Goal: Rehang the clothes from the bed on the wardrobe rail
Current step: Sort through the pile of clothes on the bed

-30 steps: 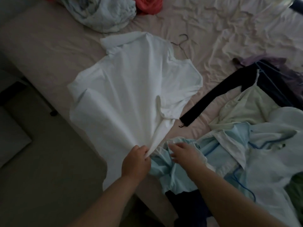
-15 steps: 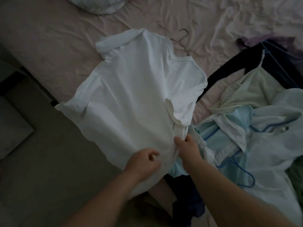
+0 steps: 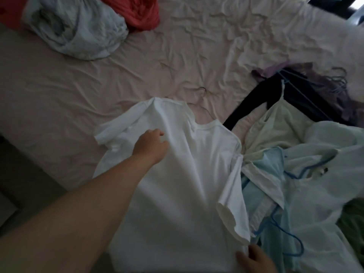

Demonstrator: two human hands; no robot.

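A white T-shirt (image 3: pixel 197 174) lies spread on the bed, neck pointing away from me. My left hand (image 3: pixel 151 144) reaches over its upper left part near the shoulder, fingers loosely curled and resting on the cloth. My right hand (image 3: pixel 254 259) pinches the shirt's lower right hem at the bottom of the view. A thin wire hanger (image 3: pixel 204 103) lies on the sheet just beyond the collar. A heap of pale blue and white shirts (image 3: pixel 307 190) with blue hangers (image 3: pixel 283 231) lies to the right.
The pink wrinkled sheet (image 3: pixel 98 79) covers the bed. A black long-sleeved top (image 3: pixel 256 103) and a cream camisole (image 3: pixel 275 125) lie at the right. A pale bundle (image 3: pixel 74 28) and a red garment (image 3: pixel 136 10) sit at the far left. The bed's edge and floor (image 3: pixel 17 184) are at the left.
My left hand let go of the hem and reached forward up to the shirt's shoulder. My right hand dropped back to the lower hem. The shirt now lies flatter on the bed.
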